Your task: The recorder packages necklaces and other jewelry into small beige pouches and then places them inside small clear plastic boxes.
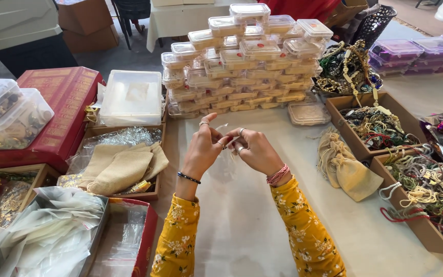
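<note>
hands: left hand (202, 149), right hand (255, 149) pinching clear plastic pouch (225, 128) above table (242, 215).

**Table layout**

Both hands meet over the table (242, 205), the left hand (201, 149) beside the right hand (255, 150), a clear bag (225, 128) between them. Behind them rises a stack of boxes (242, 61). Left lies a tray of pouches (121, 164); right, a pouch (347, 172), then trays of threads (426, 205).

Stacked clear boxes (242, 61), beige pouches (347, 172) and a red box (62, 110).
</note>
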